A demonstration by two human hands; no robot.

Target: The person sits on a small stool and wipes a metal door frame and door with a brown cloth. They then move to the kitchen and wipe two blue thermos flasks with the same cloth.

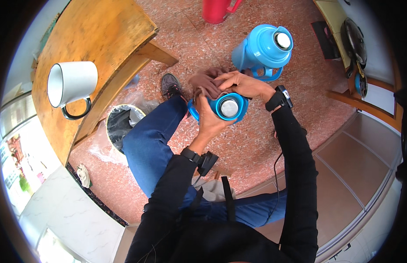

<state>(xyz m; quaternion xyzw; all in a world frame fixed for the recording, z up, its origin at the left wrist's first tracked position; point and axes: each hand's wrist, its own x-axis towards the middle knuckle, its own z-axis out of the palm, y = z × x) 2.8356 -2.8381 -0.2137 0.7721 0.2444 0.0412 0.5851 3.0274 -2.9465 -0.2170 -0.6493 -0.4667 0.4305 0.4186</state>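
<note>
Between my hands is a blue thermos flask (244, 108), its mouth turned up towards me and a silver stopper (229, 107) seated in it. My left hand (210, 116) grips the near left side of the flask. A crumpled brown cloth (205, 81) is in my right hand (248, 86), pressed on the far side of the flask by its rim. Part of the flask's body is hidden under the hands and cloth. Just beyond my right hand, a larger light-blue thermos flask (261, 49) with a silver stopper stands on the floor.
On the wooden table (101, 29) at left sits a white mug (78, 80) with a black handle. A lined waste bin (116, 131) is beside my left knee. Farther off stands a red jug-like vessel (214, 11). At right, a lidded pan (353, 41) rests near a counter edge.
</note>
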